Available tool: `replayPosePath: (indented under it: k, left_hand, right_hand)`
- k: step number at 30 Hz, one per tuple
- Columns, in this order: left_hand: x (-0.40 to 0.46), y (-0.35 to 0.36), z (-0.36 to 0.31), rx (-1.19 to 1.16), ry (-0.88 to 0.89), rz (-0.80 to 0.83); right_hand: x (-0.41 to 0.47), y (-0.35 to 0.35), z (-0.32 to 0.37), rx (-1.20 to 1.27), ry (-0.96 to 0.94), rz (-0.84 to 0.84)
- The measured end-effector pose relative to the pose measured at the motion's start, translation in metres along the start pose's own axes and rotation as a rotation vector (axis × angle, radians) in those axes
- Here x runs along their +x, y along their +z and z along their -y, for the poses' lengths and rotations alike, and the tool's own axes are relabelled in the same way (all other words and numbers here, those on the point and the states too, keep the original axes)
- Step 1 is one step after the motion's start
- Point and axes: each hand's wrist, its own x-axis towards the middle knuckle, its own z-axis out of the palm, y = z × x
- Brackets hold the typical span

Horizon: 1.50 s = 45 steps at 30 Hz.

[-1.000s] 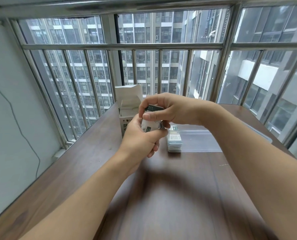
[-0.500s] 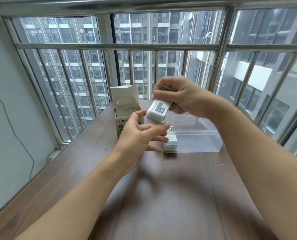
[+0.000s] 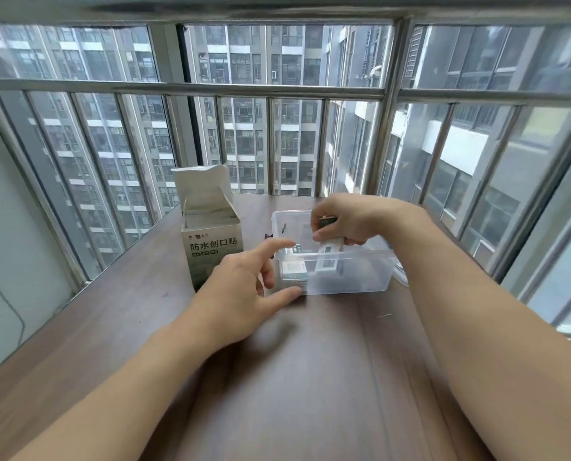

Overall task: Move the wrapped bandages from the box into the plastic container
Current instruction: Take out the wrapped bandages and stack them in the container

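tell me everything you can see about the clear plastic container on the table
The plastic container is a clear, slightly frosted rectangular tub without a lid, upright on the brown wooden table, right of the open bandage box. A stack of wrapped bandages sits at its left end. The right hand holds another bunch of bandages down into it; the left hand reaches its near left corner with spread fingers.

arms: two, bare to the frame edge | left hand (image 3: 241,287): bare | right hand (image 3: 350,219): bare
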Motion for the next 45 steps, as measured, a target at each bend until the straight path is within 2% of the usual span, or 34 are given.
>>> replayPosePath:
  k: [5, 14, 20, 27, 31, 41, 45]
  left_hand:
    - [0.0, 0.002, 0.002, 0.003, 0.015, 0.018]
    - [-0.001, 0.002, 0.002, 0.016, 0.006, 0.03]
    - [-0.001, 0.003, 0.002, 0.08, 0.017, 0.036]
    - [-0.002, 0.003, 0.003, 0.082, 0.019, 0.037]
    - [-0.001, 0.003, 0.003, 0.075, 0.02, 0.037]
    - [-0.001, 0.003, 0.003, 0.076, 0.026, 0.044]
    - [-0.001, 0.003, 0.003, 0.08, 0.026, 0.043]
  right_hand:
    - [0.005, 0.014, 0.005, -0.01, -0.042, 0.068]
    - [-0.002, 0.013, 0.016, -0.205, 0.06, 0.163]
    - [-0.01, 0.005, 0.017, 0.045, 0.104, 0.181]
    - [-0.008, 0.007, 0.018, 0.082, 0.121, 0.113]
    - [-0.011, 0.001, 0.024, 0.148, 0.131, 0.163]
    - [-0.015, 0.006, 0.037, -0.145, 0.134, 0.187]
    - [-0.01, 0.007, 0.032, -0.046, 0.154, 0.217]
